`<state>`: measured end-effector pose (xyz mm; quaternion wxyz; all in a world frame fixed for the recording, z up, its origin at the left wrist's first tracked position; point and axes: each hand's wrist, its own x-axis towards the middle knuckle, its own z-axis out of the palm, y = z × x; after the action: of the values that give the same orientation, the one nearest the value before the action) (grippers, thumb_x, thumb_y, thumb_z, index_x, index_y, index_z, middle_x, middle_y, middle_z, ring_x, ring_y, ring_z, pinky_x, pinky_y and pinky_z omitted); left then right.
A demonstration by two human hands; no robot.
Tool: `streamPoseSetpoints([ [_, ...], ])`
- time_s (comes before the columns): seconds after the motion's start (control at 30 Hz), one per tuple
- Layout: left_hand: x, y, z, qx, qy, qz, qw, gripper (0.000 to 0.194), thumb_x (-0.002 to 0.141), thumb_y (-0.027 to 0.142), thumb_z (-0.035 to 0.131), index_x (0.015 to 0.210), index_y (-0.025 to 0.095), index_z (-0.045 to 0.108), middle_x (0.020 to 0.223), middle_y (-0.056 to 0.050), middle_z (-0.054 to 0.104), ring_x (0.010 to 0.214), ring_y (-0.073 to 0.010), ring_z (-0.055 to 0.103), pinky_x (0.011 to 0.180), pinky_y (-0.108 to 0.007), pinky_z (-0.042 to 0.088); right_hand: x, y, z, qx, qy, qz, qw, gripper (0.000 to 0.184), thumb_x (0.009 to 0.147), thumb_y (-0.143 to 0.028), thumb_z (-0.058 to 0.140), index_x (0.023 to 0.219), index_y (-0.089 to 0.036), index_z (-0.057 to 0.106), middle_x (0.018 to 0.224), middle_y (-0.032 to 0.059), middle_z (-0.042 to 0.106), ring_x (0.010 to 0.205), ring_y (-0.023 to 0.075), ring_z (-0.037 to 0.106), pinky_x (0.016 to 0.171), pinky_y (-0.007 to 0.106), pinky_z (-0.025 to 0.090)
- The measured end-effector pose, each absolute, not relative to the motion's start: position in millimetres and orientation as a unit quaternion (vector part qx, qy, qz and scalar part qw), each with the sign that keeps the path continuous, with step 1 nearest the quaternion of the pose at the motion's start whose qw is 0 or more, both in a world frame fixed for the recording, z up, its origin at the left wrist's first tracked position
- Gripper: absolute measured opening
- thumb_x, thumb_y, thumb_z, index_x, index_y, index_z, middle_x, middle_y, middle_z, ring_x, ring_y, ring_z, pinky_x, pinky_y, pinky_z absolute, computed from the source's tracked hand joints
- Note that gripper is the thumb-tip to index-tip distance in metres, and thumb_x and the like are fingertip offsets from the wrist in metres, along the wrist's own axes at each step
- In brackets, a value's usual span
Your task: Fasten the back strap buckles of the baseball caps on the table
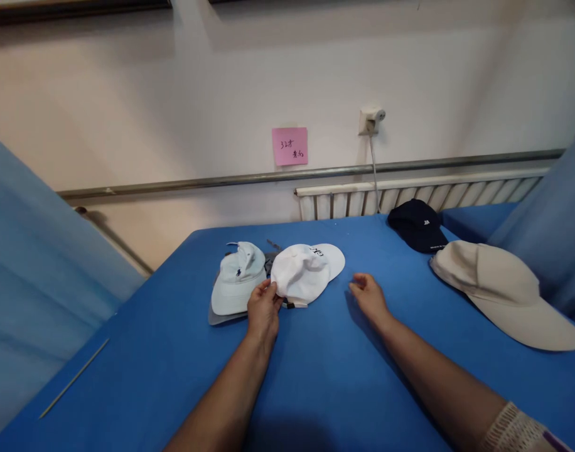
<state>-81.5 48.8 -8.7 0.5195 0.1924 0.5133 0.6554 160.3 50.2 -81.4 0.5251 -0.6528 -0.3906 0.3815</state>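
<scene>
A white cap [302, 271] lies in the middle of the blue table [325, 376], its brim pointing away from me. My left hand [263, 309] pinches its rear edge beside the strap, fingers closed on the fabric. Left of it a pale blue-white cap [236, 279] rests on top of a grey cap [221, 317]. My right hand [370, 296] hovers just right of the white cap, fingers loosely curled, holding nothing and touching no cap.
A beige cap [499, 290] and a navy cap [418, 225] lie at the table's right. A white radiator [410, 196] and a metal rail run along the wall behind, with a pink sticky note [290, 145]. Blue curtains hang on both sides.
</scene>
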Motion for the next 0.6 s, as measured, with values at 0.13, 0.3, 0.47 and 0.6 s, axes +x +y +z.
streamPoseSetpoints([
  [0.13, -76, 45, -12, 0.237, 0.527, 0.645, 0.500, 0.025, 0.075, 0.012, 0.067, 0.098, 0.016, 0.059, 0.081, -0.003, 0.065, 0.065, -0.0117, 0.064, 0.059, -0.024, 0.053, 163, 91, -65, -0.678, -0.352, 0.403, 0.504, 0.053, 0.080, -0.029, 0.059, 0.128, -0.013, 0.046, 0.129, 0.0195, 0.056, 0.075, 0.0153, 0.069, 0.055, 0.023, 0.053],
  [0.3, -78, 47, -15, 0.264, 0.535, 0.621, 0.508, 0.030, 0.073, 0.013, 0.070, 0.101, 0.016, 0.058, 0.084, -0.003, 0.066, 0.065, -0.0115, 0.064, 0.058, -0.023, 0.054, 161, 131, -56, -0.706, -0.353, 0.414, 0.453, 0.054, 0.079, -0.043, 0.066, 0.117, -0.007, 0.056, 0.087, 0.0140, 0.069, 0.056, 0.0147, 0.063, 0.040, 0.020, 0.041],
  [0.47, -79, 48, -19, 0.285, 0.536, 0.596, 0.526, 0.034, 0.069, 0.014, 0.074, 0.100, 0.015, 0.059, 0.088, -0.004, 0.066, 0.067, -0.0121, 0.064, 0.057, -0.022, 0.052, 170, 138, -58, -0.732, -0.390, 0.397, 0.393, 0.045, 0.077, -0.053, 0.064, 0.081, -0.008, 0.067, 0.065, 0.0116, 0.066, 0.054, 0.0175, 0.060, 0.043, 0.024, 0.041],
  [0.6, -78, 47, -19, 0.299, 0.529, 0.575, 0.547, 0.037, 0.067, 0.016, 0.076, 0.100, 0.015, 0.059, 0.087, -0.004, 0.067, 0.067, -0.0130, 0.064, 0.057, -0.023, 0.052, 176, 134, -58, -0.744, -0.437, 0.319, 0.392, 0.038, 0.074, -0.040, 0.069, 0.099, -0.012, 0.067, 0.102, 0.0183, 0.068, 0.097, 0.0265, 0.064, 0.074, 0.030, 0.050],
])
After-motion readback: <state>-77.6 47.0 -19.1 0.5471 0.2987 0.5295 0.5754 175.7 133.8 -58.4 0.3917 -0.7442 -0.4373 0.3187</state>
